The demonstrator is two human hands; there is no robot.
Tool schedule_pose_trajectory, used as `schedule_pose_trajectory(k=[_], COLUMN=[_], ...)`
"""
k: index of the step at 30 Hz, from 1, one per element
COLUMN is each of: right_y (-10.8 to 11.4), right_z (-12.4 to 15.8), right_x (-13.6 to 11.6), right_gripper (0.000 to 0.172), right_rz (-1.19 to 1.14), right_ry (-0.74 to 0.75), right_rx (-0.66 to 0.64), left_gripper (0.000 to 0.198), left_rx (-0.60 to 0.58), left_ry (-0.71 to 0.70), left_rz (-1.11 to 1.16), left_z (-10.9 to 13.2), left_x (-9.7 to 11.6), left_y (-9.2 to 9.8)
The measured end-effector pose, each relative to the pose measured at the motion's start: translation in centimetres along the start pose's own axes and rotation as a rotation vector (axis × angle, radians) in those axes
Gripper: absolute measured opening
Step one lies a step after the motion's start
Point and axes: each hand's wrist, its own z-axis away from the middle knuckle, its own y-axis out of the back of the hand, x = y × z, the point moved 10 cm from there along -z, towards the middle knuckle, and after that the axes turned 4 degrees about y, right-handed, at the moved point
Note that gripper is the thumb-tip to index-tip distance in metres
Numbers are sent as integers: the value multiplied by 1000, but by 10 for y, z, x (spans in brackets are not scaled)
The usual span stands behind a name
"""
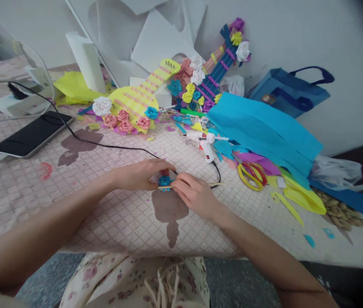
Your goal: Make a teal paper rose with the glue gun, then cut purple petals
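Note:
My left hand and my right hand meet at the middle of the quilted pink surface. Between their fingertips is a small blue paper flower rolled on a thin wooden stick, which juts out to the right. The left fingers are pinched round the flower. The right fingers press the stick just below the flower. Both hands rest low on the surface.
A white glue gun with a black cord lies behind the hands. Yellow-handled scissors and blue, purple and yellow paper sheets lie right. Two paper guitars with flowers lean at the back. A phone lies left.

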Motion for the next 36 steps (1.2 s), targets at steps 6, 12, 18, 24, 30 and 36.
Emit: schedule_pose_trajectory(k=[6, 12, 18, 24, 30, 36], right_y=[0, 0, 0, 0, -1, -4], right_z=[-1, 1, 1, -1, 0, 0], right_x=[-3, 1, -1, -4, -5, -4], right_gripper=[19, 18, 18, 18, 19, 19], right_rz=[21, 22, 25, 35, 55, 25], right_ry=[10, -9, 2, 7, 8, 13], right_rx=[-5, 8, 4, -11, -27, -35], left_gripper=[47, 44, 48, 44, 53, 26], left_rx=[3, 25, -33, -33, -34, 211], left_ry=[-32, -36, -9, -29, 26, -43], left_rz=[-15, -5, -5, 15, 25, -7], left_z=[2, 1, 1, 1, 4, 13], left_x=[2, 4, 5, 5, -1, 8], left_y=[-1, 1, -1, -2, -1, 25])
